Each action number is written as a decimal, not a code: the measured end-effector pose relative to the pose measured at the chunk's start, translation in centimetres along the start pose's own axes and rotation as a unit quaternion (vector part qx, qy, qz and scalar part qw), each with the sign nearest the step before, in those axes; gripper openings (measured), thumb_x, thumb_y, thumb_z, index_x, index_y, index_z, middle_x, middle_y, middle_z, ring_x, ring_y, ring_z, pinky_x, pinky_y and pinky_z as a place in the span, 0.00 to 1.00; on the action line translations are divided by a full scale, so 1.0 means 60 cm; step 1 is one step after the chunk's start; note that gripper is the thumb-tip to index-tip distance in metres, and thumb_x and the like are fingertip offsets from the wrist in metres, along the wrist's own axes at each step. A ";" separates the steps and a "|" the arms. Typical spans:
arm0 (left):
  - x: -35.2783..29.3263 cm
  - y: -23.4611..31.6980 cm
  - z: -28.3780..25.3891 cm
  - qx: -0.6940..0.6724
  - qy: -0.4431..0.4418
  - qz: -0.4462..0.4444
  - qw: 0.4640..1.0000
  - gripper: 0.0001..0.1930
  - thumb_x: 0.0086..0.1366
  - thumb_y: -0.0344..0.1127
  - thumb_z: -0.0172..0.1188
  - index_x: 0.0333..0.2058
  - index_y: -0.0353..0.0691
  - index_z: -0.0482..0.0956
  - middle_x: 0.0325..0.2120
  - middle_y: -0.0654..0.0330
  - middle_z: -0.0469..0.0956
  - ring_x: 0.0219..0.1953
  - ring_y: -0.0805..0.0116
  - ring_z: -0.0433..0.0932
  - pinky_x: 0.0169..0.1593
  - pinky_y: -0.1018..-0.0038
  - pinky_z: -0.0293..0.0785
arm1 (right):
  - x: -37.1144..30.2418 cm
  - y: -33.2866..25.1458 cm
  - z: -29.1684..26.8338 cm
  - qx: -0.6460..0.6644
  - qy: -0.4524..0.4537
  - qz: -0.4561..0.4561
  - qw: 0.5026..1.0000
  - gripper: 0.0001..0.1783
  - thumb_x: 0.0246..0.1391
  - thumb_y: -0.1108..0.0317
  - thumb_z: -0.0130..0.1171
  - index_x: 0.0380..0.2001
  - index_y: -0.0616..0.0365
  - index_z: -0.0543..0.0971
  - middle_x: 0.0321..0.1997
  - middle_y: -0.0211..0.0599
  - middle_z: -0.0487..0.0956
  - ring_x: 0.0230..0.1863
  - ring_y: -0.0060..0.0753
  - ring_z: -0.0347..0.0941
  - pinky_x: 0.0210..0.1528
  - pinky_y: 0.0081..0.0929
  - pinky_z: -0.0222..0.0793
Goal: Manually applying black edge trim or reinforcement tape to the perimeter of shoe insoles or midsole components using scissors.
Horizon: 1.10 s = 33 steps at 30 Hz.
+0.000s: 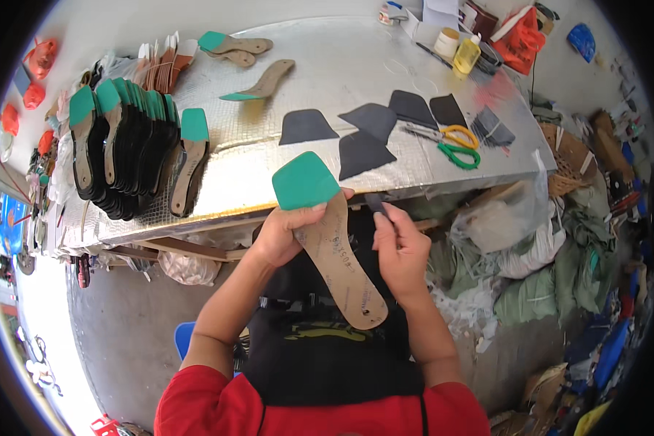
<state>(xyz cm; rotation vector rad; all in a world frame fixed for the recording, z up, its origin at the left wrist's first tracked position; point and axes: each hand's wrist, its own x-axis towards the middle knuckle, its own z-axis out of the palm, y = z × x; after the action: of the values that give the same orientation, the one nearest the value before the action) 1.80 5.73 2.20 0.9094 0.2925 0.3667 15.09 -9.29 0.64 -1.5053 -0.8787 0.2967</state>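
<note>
Insole (341, 254) of brown board, long and narrow-waisted with a green angular toe section, is held at the near edge of the silver foil-covered table (327, 65), in front of the person's black apron (320, 374). Its green end points up and left, its rounded heel down and right; dark marks show on the brown face. The left hand (287, 232) grasps it beside the green section, thumb on the front face. The right hand (402, 251) pinches a small dark grey flat piece (376, 204), near the insole's right edge; its full shape is hidden.

On the table beyond lie several black flat trapezoid pieces (309, 127), some overlapping. To their right rest metal-bladed scissors with yellow and green handle loops (459, 161). At left stands a dense row of green-tipped, dark-sided insoles (127, 145). A transparent bottle of yellow liquid (466, 57) stands at far right.
</note>
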 end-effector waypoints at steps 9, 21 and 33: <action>-0.031 -0.033 0.024 -0.013 0.011 0.019 1.000 0.29 0.59 0.35 0.59 0.58 0.29 0.66 0.59 0.49 0.68 0.52 0.63 0.74 0.57 0.66 0.71 | -0.043 0.004 0.006 -0.049 -0.019 -0.015 0.998 0.15 0.54 0.77 0.58 0.46 0.60 0.79 0.19 0.29 0.72 0.20 0.12 0.66 0.25 0.16 0.65; -0.042 -0.044 0.004 -0.009 0.045 -0.009 0.999 0.24 0.61 0.36 0.57 0.54 0.29 0.71 0.52 0.50 0.74 0.53 0.60 0.75 0.57 0.63 0.71 | -0.051 0.014 0.023 -0.048 -0.037 -0.032 0.998 0.12 0.60 0.74 0.57 0.46 0.62 0.80 0.17 0.22 0.69 0.19 0.08 0.64 0.22 0.13 0.59; -0.033 -0.031 0.021 0.051 0.055 -0.005 0.997 0.23 0.62 0.36 0.54 0.52 0.26 0.70 0.44 0.46 0.77 0.44 0.56 0.79 0.50 0.61 0.75 | -0.049 0.028 -0.016 0.215 -0.236 0.212 0.924 0.11 0.65 0.65 0.53 0.35 0.63 0.78 0.24 0.24 0.75 0.21 0.12 0.64 0.22 0.16 0.60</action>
<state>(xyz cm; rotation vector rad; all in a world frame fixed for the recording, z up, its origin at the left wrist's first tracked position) 0.84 2.96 1.62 0.9891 0.4204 0.3954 14.32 -11.77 -1.72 -1.2073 -0.7802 1.1367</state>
